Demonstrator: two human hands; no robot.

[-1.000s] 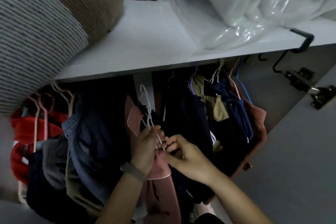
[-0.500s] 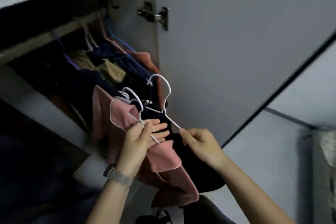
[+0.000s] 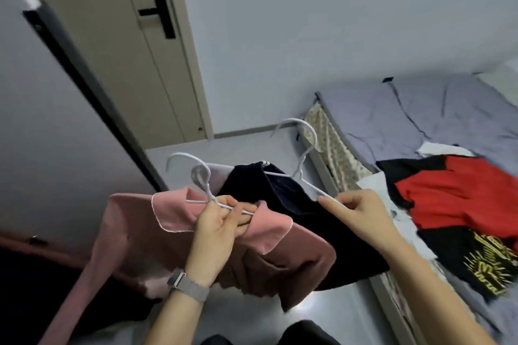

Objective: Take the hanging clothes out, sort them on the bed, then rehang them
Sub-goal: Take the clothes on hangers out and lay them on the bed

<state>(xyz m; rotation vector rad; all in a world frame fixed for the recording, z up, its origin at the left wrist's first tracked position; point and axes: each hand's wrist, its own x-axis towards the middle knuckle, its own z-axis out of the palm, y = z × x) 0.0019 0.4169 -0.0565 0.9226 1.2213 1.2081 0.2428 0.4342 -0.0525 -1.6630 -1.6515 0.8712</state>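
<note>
My left hand (image 3: 221, 230) grips white wire hangers (image 3: 201, 179) that carry a pink collared garment (image 3: 173, 216), which hangs down to the left. Beside it, my right hand (image 3: 361, 213) pinches the arm of another white hanger (image 3: 301, 159) carrying a dark navy garment (image 3: 302, 221). Both garments are held in the air over the floor, left of the bed (image 3: 437, 117). A red and black garment (image 3: 454, 190) and a black one with a yellow print (image 3: 482, 263) lie on the bed at the right.
A beige door (image 3: 112, 59) with a black handle (image 3: 162, 12) stands at the back left. The open wardrobe door (image 3: 42, 109) fills the left side. The bed has a purple-grey sheet; grey floor (image 3: 179, 154) lies between wardrobe and bed.
The view has swung from the wardrobe interior to the room and the bed. Both hands have carried the pink and navy garments on their hangers out of the wardrobe and toward the bed.
</note>
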